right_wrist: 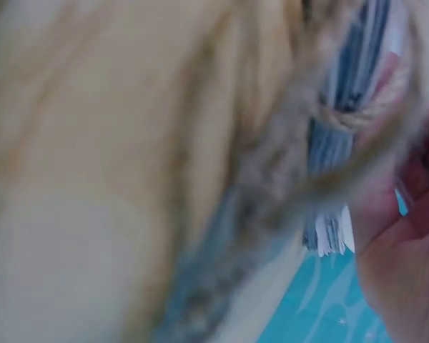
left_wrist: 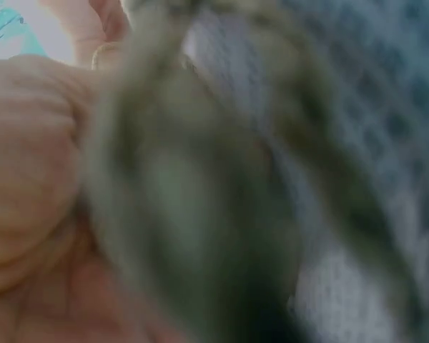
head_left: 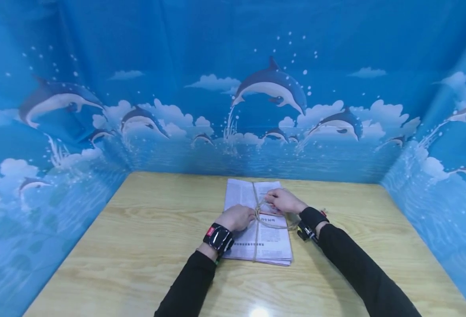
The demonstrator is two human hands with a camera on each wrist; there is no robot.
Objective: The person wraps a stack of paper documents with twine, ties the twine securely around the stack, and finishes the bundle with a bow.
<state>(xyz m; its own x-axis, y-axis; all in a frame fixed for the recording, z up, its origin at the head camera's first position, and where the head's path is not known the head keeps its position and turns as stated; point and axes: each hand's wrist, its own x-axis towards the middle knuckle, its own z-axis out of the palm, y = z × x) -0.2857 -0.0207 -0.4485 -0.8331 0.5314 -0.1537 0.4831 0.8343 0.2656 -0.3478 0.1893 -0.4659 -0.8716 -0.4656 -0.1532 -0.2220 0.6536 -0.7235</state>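
A stack of newspapers (head_left: 272,247) lies on the table, with twine (head_left: 255,246) running lengthwise over its middle. Loose loops of the twine spread over the stack's centre and past its right edge. My left hand (head_left: 237,217) rests over the left half of the stack and pinches the twine near the middle. On the upper right, my right hand (head_left: 285,200) holds another part of the twine with curled fingers. Blurred twine (left_wrist: 193,186) crosses close in front of the left wrist camera, beside the left hand (left_wrist: 28,179). In the right wrist view, twine (right_wrist: 372,118) passes near the right hand (right_wrist: 397,271).
The wood-grain table (head_left: 146,237) extends on both sides of the stack. A blue curtain with dolphins (head_left: 201,53) encloses its back and sides. Black bands with devices sit on both wrists, the left band (head_left: 219,238) and the right band (head_left: 313,218).
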